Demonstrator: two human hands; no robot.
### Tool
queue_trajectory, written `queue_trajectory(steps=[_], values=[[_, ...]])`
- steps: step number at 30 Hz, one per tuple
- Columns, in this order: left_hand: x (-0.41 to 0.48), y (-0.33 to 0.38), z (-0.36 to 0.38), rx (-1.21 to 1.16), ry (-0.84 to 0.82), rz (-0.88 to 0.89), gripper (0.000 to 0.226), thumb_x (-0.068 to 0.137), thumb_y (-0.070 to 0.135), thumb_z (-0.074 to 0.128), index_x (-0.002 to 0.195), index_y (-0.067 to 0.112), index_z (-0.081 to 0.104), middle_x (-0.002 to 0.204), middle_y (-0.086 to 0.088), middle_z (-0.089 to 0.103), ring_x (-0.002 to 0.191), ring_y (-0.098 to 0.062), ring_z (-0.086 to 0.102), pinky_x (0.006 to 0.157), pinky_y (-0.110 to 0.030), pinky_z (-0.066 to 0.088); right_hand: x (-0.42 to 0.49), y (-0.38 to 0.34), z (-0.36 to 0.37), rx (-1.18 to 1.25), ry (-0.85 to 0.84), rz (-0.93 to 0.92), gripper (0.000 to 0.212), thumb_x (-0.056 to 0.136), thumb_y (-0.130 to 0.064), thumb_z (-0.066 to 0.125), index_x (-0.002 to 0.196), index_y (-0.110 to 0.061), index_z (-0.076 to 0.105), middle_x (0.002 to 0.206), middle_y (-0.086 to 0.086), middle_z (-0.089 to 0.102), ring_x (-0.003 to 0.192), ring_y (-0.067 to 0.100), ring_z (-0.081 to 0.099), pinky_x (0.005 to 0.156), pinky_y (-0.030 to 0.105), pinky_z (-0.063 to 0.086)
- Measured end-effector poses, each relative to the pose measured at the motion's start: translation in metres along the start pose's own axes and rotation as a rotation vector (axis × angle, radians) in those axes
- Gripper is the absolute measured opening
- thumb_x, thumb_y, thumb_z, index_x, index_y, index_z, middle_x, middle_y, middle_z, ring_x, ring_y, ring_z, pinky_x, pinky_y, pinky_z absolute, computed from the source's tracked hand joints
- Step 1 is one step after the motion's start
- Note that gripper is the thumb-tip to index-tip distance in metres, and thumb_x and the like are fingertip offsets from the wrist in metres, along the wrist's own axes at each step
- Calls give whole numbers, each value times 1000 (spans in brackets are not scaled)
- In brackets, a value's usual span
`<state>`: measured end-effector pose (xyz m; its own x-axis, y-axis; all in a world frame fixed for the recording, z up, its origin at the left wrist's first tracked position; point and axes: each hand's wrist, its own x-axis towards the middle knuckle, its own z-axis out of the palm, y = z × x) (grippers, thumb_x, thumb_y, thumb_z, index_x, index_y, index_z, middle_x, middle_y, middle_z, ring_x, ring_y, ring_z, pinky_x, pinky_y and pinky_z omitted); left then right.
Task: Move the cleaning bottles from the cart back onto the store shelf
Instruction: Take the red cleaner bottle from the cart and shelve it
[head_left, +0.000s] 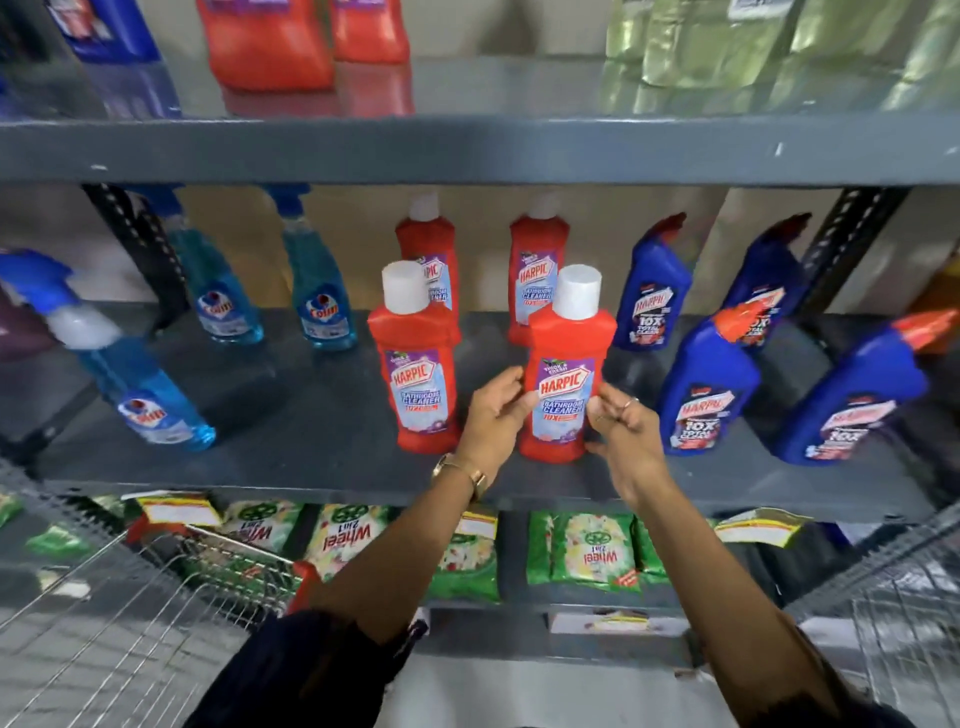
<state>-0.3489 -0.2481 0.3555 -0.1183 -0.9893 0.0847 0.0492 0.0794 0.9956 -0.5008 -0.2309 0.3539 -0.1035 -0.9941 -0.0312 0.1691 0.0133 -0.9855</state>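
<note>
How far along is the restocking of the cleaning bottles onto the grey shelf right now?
Looks nearly done. Already standing on the grey metal shelf: three blue spray bottles, four blue angled-neck bottles and three other red white-capped bottles. In hand: the left hand and right hand flank a fourth red white-capped bottle standing at the front edge. Left: the visible part of the wire cart shows no bottles.

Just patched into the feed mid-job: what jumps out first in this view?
Both hands, left and right, flank a red Harpic bottle standing upright at the front of the middle shelf, fingers at its label. Another red bottle stands just left of it, two more behind. Blue spray bottles fill the left, blue Harpic bottles the right; the wire cart sits bottom left.
</note>
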Motion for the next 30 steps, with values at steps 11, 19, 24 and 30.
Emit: queue_trajectory(steps=[11, 19, 24, 30], values=[[0, 0, 7, -17, 96, 39, 40, 85, 16, 57, 122, 3, 53, 124, -22, 61, 113, -27, 60, 97, -40, 51, 5, 6, -1, 38, 9, -9, 32, 96, -16, 48, 128, -15, 54, 112, -2, 71, 102, 8, 66, 79, 30, 56], [-86, -12, -38, -202, 289, -59, 33, 81, 4, 64, 113, 9, 59, 101, -8, 68, 86, -17, 65, 76, -23, 57, -93, 30, 60, -30, 408, -267, 26, 93, -41, 39, 110, -28, 56, 111, -1, 62, 105, 11, 57, 96, 37, 45], [-180, -25, -127, -93, 523, -47, 17, 92, 0, 51, 107, -5, 57, 88, -10, 71, 75, -20, 67, 67, -31, 59, -155, 66, 150, -250, -65, -228, 29, 95, -38, 38, 104, -23, 61, 100, -17, 64, 99, 8, 60, 90, 27, 44], [-308, -99, -257, 109, 1075, -348, 6, 88, 18, 58, 85, 23, 61, 80, -9, 66, 67, -14, 59, 63, -30, 53, -210, 144, 266, -685, -739, -106, 31, 94, -37, 43, 101, -15, 64, 98, 6, 71, 95, 22, 64, 84, 43, 50]])
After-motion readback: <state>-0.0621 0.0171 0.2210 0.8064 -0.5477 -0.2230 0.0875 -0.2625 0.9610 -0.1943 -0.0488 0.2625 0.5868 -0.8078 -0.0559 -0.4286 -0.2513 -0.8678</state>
